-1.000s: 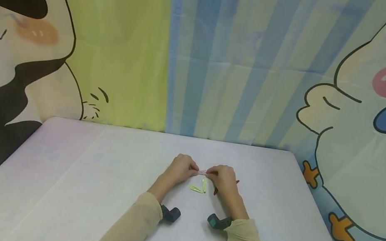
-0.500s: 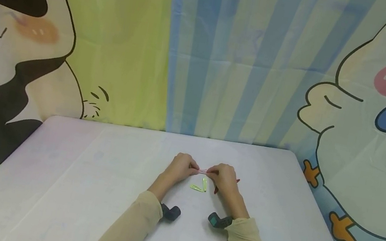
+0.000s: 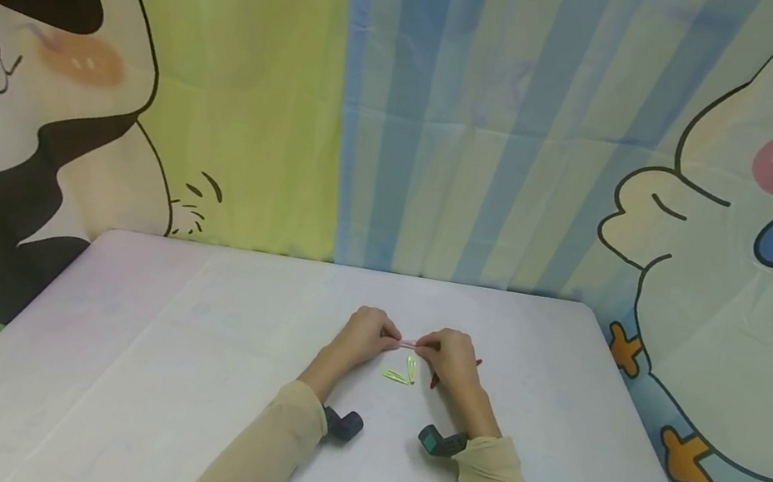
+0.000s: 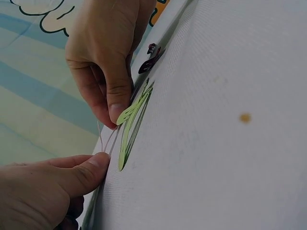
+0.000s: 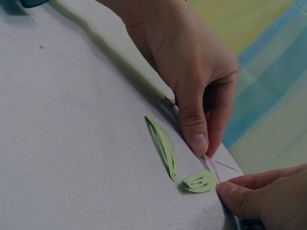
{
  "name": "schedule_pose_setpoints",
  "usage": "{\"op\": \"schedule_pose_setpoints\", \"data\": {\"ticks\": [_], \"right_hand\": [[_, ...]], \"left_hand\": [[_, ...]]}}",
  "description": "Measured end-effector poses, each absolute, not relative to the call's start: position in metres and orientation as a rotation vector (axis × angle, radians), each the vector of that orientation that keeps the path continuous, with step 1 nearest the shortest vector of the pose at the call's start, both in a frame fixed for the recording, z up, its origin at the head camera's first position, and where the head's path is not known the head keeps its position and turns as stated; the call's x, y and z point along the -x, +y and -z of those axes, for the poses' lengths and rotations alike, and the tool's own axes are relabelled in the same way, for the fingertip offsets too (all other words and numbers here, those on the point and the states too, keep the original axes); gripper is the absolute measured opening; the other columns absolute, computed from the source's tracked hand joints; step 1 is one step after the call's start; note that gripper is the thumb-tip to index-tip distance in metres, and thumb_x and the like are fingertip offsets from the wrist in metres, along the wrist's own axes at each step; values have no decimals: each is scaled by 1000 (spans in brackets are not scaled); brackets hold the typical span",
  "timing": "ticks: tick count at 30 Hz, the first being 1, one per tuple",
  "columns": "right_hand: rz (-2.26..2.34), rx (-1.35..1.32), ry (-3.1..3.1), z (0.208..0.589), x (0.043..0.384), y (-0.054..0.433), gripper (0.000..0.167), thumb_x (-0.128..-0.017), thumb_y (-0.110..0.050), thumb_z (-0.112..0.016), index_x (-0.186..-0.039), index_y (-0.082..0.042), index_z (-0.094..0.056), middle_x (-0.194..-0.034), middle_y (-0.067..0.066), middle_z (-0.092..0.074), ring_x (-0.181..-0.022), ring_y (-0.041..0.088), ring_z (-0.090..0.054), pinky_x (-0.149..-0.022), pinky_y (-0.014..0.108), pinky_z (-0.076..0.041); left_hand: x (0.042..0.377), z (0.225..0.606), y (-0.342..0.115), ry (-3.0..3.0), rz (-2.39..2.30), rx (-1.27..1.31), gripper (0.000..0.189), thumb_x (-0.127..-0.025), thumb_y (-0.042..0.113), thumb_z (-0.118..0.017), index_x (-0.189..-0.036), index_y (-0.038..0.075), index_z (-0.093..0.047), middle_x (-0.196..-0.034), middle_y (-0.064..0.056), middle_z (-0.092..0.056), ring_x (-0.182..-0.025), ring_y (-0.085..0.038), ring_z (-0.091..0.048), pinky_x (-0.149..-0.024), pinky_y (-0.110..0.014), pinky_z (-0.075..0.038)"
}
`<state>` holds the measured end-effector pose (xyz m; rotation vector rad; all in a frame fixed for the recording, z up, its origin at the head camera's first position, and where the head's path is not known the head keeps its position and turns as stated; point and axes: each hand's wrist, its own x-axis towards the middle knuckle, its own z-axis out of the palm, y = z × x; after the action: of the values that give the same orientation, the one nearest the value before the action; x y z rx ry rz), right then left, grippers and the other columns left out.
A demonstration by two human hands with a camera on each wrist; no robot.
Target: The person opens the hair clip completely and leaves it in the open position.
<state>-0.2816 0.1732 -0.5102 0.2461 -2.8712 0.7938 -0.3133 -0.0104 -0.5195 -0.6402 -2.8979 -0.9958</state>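
Thin pink strands, looking like a loop of fine elastic or string, span the short gap between both hands. The left hand pinches one end between thumb and forefinger; the right hand pinches the other. Just in front of them, two green snap hair clips lie on the table: one clip slants lengthwise, the other clip is nearer the right hand. Beside the right hand lie dark red hair clips, partly hidden by it in the head view. The strand ends are hidden in the fingertips.
The white table has its far edge just beyond the hands. A curtain with cartoon animals hangs behind it. A small dark camera sits at the left wrist, another camera at the right.
Both hands stay almost in place, still pinching the pink strands. The strands now lie slightly closer together than a second ago. The clips have not moved on the table.
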Motion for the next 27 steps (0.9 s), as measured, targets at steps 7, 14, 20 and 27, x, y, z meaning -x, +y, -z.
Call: {"op": "schedule_pose_setpoints", "data": {"ticks": [7, 14, 20, 27], "right_hand": [[-826, -233, -2888, 511, 279, 172, 8, -80, -16, -75, -88, -14, -77, -89, 2, -74, -92, 21, -67, -84, 38, -50], [-844, -222, -2900, 512, 276, 174, 11, -81, -19, -75, -90, -15, -77, -91, 1, -74, -96, 21, -66, -87, 39, -49], [-870, -159, -2927, 506, 272, 176, 13, -82, -18, -75, -94, -13, -75, -94, 2, -73, -94, 21, -64, -87, 41, -49], [-860, -199, -2878, 499, 266, 177, 15, -81, -18, -75, -94, -10, -74, -94, 6, -73, -91, 23, -66, -85, 42, -50]], "left_hand": [[310, 518, -14, -2939, 1011, 625, 15, -83, 24, -74, -93, 13, -77, -87, 1, -71, -81, -12, -62, -74, -29, -49], [305, 518, -21, -2945, 994, 637, 18, -83, 30, -74, -93, 15, -76, -85, 4, -70, -75, -8, -57, -69, -26, -47], [296, 515, -27, -2918, 1032, 704, 15, -83, 32, -73, -92, 19, -76, -84, 8, -68, -73, -6, -56, -68, -24, -46], [287, 519, -35, -2870, 1047, 851, 16, -81, 30, -75, -93, 20, -75, -84, 10, -68, -74, -3, -57, -92, -38, -46]]}}
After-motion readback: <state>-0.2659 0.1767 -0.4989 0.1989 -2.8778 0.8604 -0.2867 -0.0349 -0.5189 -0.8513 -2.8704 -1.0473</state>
